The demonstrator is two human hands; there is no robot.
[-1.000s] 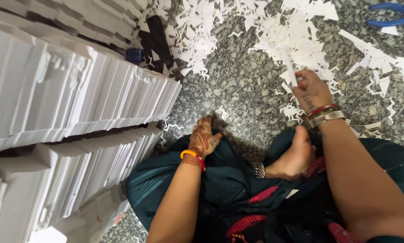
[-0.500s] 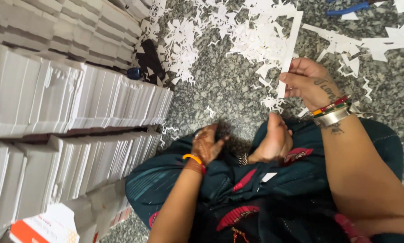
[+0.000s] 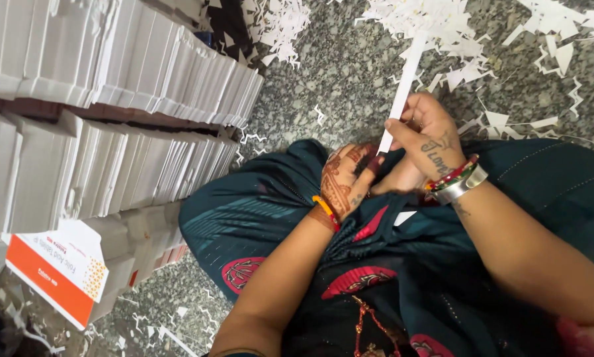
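My right hand (image 3: 431,137) pinches a long white paper strip (image 3: 403,89) that stands up from my lap toward the floor scraps. My left hand (image 3: 344,180), patterned with henna and wearing an orange bangle, rests curled on my dark green clothing (image 3: 257,211) just left of the strip's lower end; whether it touches the strip I cannot tell. The right wrist carries red and silver bangles. A bare foot shows partly between the two hands.
Rows of flat white cartons (image 3: 112,86) are stacked at the left. An orange and white carton (image 3: 55,271) lies at the lower left. White paper offcuts (image 3: 442,33) litter the grey speckled floor (image 3: 350,73) ahead.
My right hand has come back from the scrap pile to my lap, bringing a white strip. My left hand has shifted right toward it. The view has dipped lower.
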